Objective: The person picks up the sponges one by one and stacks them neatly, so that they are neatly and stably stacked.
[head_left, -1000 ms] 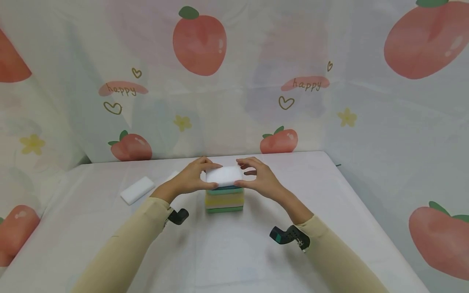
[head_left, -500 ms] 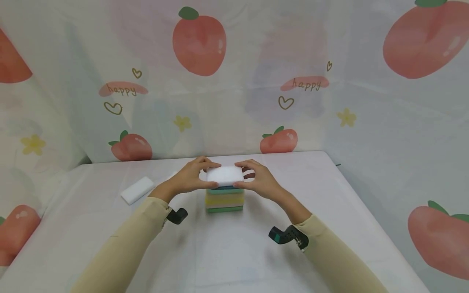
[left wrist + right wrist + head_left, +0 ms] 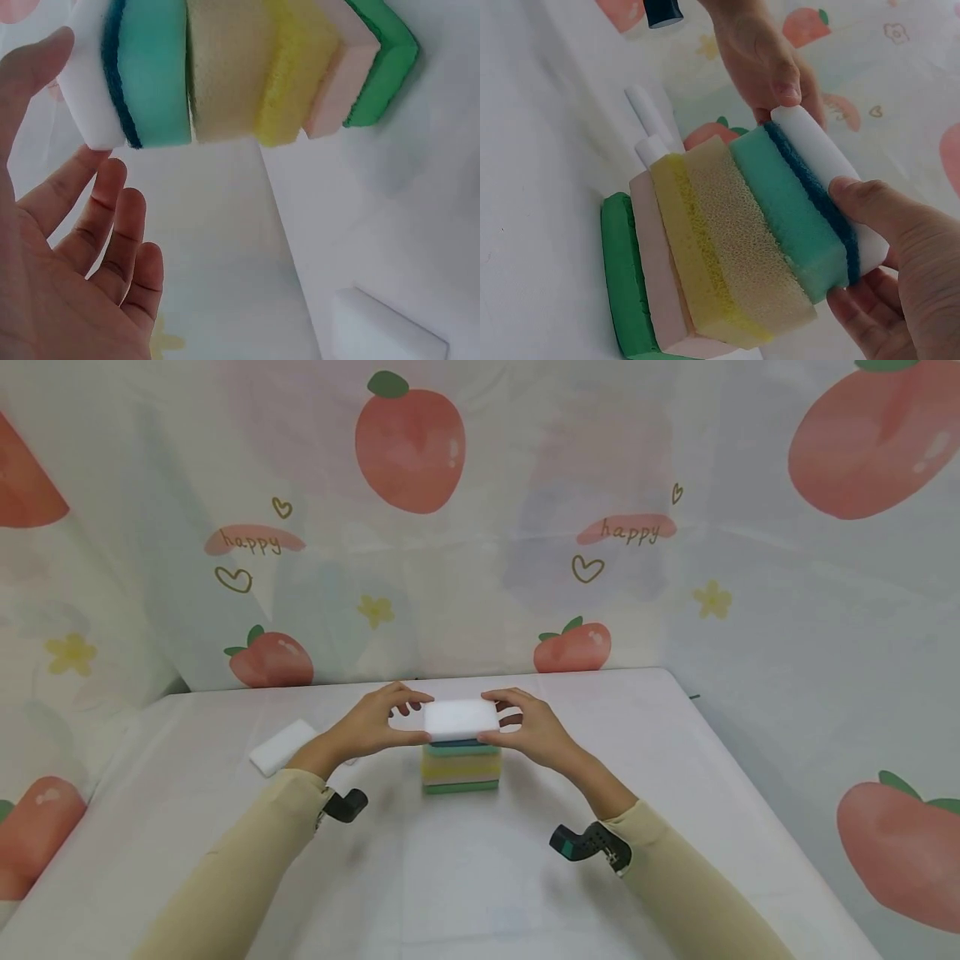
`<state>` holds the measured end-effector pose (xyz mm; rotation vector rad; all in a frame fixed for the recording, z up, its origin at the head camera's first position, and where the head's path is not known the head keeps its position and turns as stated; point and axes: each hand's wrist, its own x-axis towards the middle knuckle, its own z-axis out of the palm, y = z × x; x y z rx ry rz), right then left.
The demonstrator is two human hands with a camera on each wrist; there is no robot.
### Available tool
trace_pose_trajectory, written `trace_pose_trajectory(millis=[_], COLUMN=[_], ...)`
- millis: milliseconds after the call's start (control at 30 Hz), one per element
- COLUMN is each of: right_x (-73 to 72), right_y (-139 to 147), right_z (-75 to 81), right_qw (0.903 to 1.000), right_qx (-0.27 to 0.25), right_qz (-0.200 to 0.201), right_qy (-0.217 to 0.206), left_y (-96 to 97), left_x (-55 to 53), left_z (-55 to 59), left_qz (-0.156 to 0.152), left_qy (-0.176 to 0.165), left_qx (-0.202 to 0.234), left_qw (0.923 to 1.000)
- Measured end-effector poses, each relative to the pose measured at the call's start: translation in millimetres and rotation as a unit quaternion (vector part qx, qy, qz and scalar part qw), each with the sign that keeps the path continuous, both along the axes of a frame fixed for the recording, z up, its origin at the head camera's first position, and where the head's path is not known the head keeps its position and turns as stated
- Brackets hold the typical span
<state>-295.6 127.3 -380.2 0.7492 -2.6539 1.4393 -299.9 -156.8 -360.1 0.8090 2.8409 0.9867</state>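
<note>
A white sponge (image 3: 461,720) lies on top of a stack of sponges (image 3: 461,768) on the table. Below it come a teal sponge (image 3: 795,214) with a dark blue scouring layer, beige and yellow foam, a pink layer (image 3: 667,277) and a green one (image 3: 622,270) at the bottom. My right hand (image 3: 536,727) pinches the white sponge's right end, thumb in front and index finger behind. At the left end, my left hand (image 3: 375,722) has its thumb and index fingertip right at the edge, its other fingers loosely spread.
Another white sponge (image 3: 281,747) lies on the table to the left, partly behind my left wrist. The right wrist view shows two white blocks beyond the stack. A patterned curtain (image 3: 480,527) hangs behind the white-covered table (image 3: 465,877).
My left hand has drawn slightly leftward, its fingertips going from over the white sponge to its left edge. My right hand has barely moved, and the stack stands where it was.
</note>
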Motion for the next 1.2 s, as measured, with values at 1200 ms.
trace_pose_trajectory(millis=[1200], right_x=[-0.4], right_y=[1.1], right_z=[-4.4], right_qw=[0.9999], right_qx=[-0.013], right_qz=[-0.002], right_qy=[0.001], left_y=[-97.7], left_x=[-7.7], left_z=[-80.8], left_qz=[0.241], left_qy=[-0.074], left_qx=[-0.103], left_qw=[0.9623])
